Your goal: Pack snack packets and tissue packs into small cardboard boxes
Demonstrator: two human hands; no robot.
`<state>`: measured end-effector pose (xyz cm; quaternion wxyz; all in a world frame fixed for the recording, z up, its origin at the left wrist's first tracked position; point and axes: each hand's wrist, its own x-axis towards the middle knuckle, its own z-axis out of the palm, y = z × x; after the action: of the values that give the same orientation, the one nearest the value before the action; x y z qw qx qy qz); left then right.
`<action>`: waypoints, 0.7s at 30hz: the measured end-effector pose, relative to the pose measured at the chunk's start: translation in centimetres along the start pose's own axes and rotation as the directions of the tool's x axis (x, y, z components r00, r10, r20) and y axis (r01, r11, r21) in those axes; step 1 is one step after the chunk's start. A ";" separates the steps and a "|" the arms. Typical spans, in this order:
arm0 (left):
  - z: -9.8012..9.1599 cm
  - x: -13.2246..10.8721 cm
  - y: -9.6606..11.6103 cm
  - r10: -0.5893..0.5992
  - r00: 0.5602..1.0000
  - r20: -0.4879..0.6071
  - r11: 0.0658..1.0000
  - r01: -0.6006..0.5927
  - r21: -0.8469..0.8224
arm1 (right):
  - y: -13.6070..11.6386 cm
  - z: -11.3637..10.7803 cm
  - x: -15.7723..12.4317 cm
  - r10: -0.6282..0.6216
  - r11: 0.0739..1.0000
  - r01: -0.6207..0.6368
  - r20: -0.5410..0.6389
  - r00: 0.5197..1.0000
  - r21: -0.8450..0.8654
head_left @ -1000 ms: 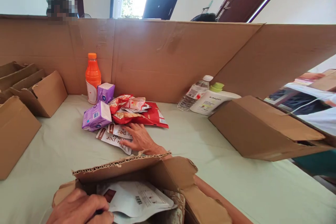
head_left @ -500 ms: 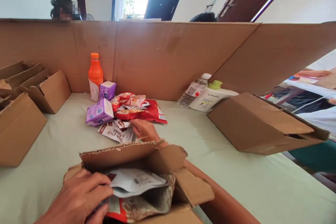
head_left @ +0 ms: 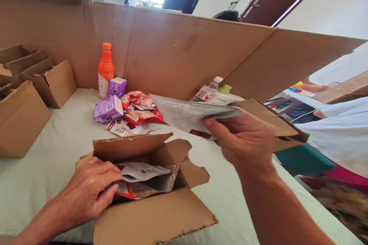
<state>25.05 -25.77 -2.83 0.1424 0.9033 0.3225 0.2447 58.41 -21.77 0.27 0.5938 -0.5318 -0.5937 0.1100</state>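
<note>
My right hand (head_left: 247, 134) is raised above the right side of the table, pinching a flat silver-white pouch (head_left: 184, 113) by its right end. The pouch hangs over the snack packets. Before me stands an open cardboard box (head_left: 149, 218) with its flaps out. In it lie a white pouch (head_left: 146, 172) and a red-and-brown packet (head_left: 149, 190). My left hand (head_left: 96, 187) reaches over the box's left end, its fingers and thumb closed at the pouches' left ends; its fingertips are partly hidden.
Behind the box lie a "Super Meal" pouch (head_left: 122, 127), red snack packets (head_left: 142, 115) and purple tissue packs (head_left: 107, 110). An orange bottle (head_left: 105, 71) stands behind them. Cardboard boxes (head_left: 21, 122) are at left, another (head_left: 258, 116) at right beside a water bottle (head_left: 208, 90) and white bottle (head_left: 221, 98).
My right hand has lifted a pouch from the pile and brought it up and to the right. My left hand stays at the box, whose front flap now shows more fully.
</note>
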 end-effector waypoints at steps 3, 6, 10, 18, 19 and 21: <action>0.1 -0.1 -0.1 0.021 1.000 -0.004 1.000 -0.021 -0.011 | -3.0 0.1 -0.9 -0.179 0.972 0.194 0.114 0.977 -0.135; 0.3 -0.3 -0.2 0.029 1.000 -0.001 0.999 -0.029 -0.028 | -4.9 1.4 -1.5 -0.284 0.908 0.373 0.376 0.882 -0.189; 0.6 -0.7 -0.2 -0.005 1.000 0.007 0.999 0.006 -0.052 | -5.9 3.4 -2.0 -0.360 0.873 0.481 0.563 0.744 -0.078; 0.2 -0.5 0.1 0.000 1.000 0.005 0.997 0.000 -0.075 | -6.9 0.2 -3.7 -0.405 0.853 0.491 0.369 0.837 -0.179; 0.2 -0.5 0.1 -0.004 1.000 0.009 0.997 0.004 -0.072 | -7.2 0.0 -3.7 -0.406 0.848 0.506 0.416 0.813 -0.161; 0.2 -0.4 0.0 -0.002 1.000 0.009 0.998 0.003 -0.067 | -7.7 0.3 -3.6 -0.433 0.826 0.554 0.510 0.743 -0.104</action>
<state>24.83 -26.06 -3.15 0.1744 0.8987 0.3145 0.2510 53.29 -27.52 3.97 0.3698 -0.3817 -0.8471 -0.0037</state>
